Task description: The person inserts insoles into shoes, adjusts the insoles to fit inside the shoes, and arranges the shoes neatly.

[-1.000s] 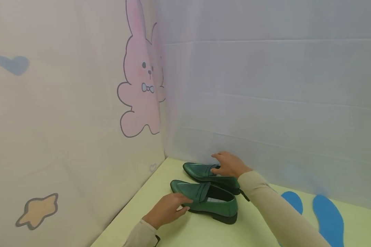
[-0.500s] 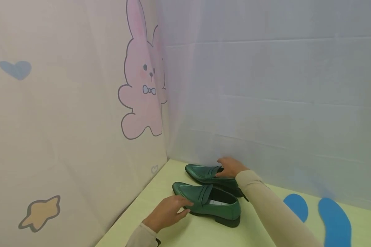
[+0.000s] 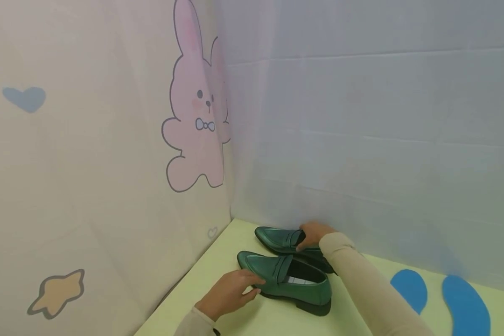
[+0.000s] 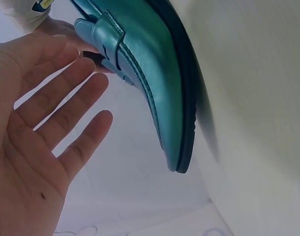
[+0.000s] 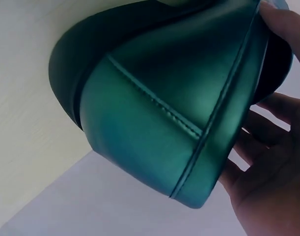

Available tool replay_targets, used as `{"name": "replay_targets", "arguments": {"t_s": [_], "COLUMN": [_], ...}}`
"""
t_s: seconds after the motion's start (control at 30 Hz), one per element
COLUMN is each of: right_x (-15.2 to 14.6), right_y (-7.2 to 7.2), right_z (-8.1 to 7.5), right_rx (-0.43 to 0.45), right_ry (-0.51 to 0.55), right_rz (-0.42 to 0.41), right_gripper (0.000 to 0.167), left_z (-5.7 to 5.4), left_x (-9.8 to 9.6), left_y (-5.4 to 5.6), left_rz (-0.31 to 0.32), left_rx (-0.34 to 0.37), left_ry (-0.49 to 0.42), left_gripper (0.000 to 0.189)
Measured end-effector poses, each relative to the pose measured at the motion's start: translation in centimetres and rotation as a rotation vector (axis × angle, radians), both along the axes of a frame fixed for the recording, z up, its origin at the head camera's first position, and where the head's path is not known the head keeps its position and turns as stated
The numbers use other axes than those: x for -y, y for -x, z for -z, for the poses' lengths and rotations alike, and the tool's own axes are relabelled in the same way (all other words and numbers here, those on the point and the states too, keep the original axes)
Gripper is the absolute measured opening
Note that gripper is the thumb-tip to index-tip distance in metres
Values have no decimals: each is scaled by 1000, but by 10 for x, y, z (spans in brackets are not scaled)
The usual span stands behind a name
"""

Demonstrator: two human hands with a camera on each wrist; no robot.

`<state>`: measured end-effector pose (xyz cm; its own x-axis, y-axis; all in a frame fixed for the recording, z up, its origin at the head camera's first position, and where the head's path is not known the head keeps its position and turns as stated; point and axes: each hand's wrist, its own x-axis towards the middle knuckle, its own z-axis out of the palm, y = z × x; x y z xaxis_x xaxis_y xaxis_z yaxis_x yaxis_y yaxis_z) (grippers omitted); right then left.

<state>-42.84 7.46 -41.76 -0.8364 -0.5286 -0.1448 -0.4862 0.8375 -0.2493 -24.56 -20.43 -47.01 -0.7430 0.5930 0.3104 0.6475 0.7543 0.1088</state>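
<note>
Where two walls meet above a pale yellow floor (image 3: 273, 324), a pair of green slip-on shoes sits side by side, toes pointing left towards the corner. Near shoe (image 3: 283, 290): upright, sole on the floor, strap across the top, pale lining showing inside. Far shoe (image 3: 276, 239): also upright, set close to the grey wall (image 3: 382, 140), its heel end partly behind the person's arm.

Left hand (image 3: 231, 290): open, fingers loosely extended and a little spread, beside the front half of the near shoe. From the head view the fingertips overlap its side; contact cannot be told. Wrist view shows the palm and spread fingers next to the shoe.

Right hand (image 3: 316, 234): over the far shoe's opening, thumb at the near edge, fingers over on the wall side. Fingertips run out of sight behind the shoe in the wrist view, so whether it grips cannot be told.

Both sleeves beige; the right sleeve (image 3: 369, 284) reaches across from lower right. Right of it on the floor, a blue oval (image 3: 409, 289) and a longer blue curved shape (image 3: 466, 305). Cream wall (image 3: 109, 163) at left: pink rabbit (image 3: 195, 151), orange star (image 3: 59, 291), blue heart (image 3: 28, 99).
</note>
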Motion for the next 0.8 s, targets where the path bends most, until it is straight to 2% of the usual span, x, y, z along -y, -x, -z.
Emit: {"name": "replay_targets", "arguments": {"t_s": [0.5,0.67,0.8], "right_x": [-2,-2,-2], "right_y": [12,10,7], "right_z": [16,13,12], "right_rx": [80,84,52], "right_ry": [22,31,22], "right_rz": [33,33,14], "right_gripper": [97,94,88], "left_z": [4,4,3], "left_x": [7,7,7], "left_y": [-1,0,1], "left_rz": [12,12,6], "left_rx": [-27,-24,-12], "left_ry": [-20,-15,-8], "left_gripper": [19,19,20]}}
